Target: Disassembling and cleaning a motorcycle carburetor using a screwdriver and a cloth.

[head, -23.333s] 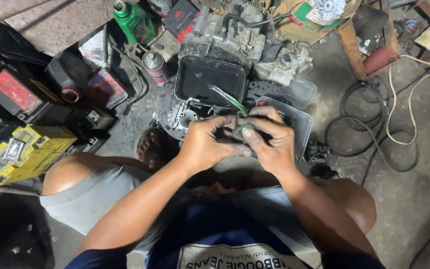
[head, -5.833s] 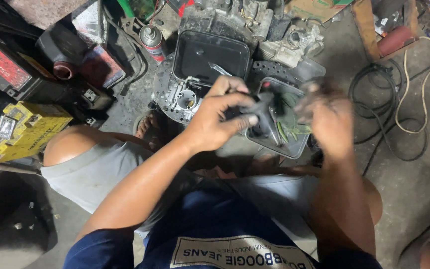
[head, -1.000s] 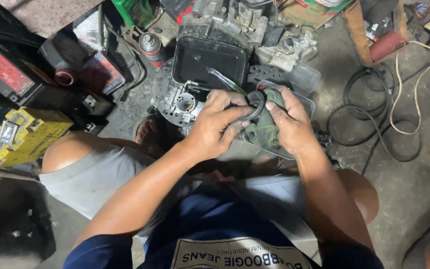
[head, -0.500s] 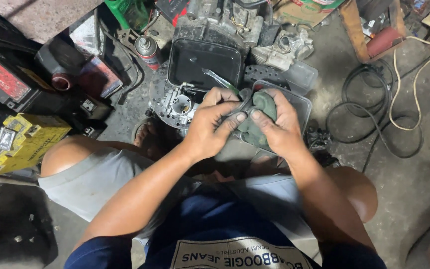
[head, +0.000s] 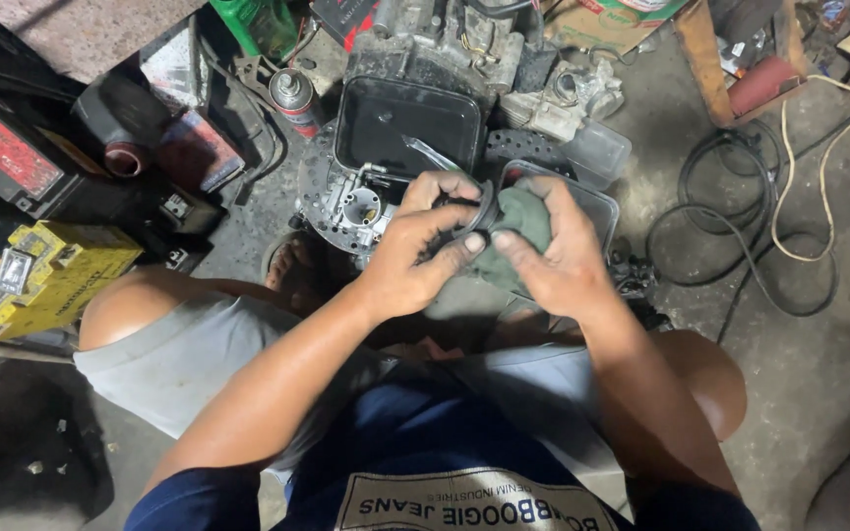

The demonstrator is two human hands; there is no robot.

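The left hand [head: 415, 258] has its grip clamped on a dark rubber ring [head: 479, 211], while the right hand [head: 558, 261] is closed around a green rag [head: 521, 221] pressed against that ring. Both are held just above a clear plastic tray [head: 597, 202] on the concrete floor [head: 819, 374]. A black open-topped engine cover [head: 405, 123] sits just beyond the hands, with a spray can [head: 294, 98] to its left.

Bare arms and hands [head: 425, 256], grey shorts, a dark blue, seemingly sleeveless shirt with a pale printed patch.
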